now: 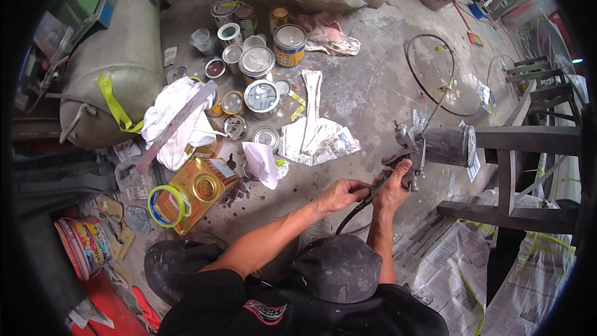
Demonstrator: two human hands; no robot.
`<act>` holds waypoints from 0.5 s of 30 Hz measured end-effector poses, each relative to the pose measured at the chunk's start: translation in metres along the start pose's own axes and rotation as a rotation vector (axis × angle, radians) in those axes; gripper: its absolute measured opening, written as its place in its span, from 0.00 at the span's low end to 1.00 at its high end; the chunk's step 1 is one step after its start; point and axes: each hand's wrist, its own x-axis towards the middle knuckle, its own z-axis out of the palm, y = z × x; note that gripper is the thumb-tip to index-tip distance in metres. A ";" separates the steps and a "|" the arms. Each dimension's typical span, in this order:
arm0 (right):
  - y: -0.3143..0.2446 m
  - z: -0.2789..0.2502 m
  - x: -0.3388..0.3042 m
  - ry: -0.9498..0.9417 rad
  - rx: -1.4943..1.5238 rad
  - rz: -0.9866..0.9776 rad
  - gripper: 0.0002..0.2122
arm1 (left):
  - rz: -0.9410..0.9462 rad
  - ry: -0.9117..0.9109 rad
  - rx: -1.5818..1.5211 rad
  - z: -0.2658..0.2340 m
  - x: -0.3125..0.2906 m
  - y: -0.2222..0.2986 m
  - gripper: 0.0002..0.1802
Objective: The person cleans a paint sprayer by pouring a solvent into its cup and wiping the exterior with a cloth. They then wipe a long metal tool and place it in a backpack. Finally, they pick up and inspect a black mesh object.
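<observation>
A spray gun (407,139) with a grey, paint-smeared cup (443,147) lies tipped sideways in front of me. Its handle is in the closed grip of my right hand (392,191), thumb up along it. My left hand (341,197) pinches the black air hose (356,214) close below the gun's handle. Fingers partly cover the spot where hose and handle meet, so I cannot tell whether they are joined. From there the hose runs down beside my knee (339,267).
Several paint cans (262,96) crowd the floor ahead, by a white cloth (177,118) and a gold tin (202,190). Newspaper (326,142) lies nearby. Dark wooden frames (528,138) stand at right over papered floor. A large tank (115,56) is at left; a looped hose (410,65) lies beyond the gun.
</observation>
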 end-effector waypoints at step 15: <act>-0.005 0.001 -0.008 -0.013 -0.046 0.050 0.28 | 0.009 -0.020 -0.035 -0.002 0.000 -0.007 0.19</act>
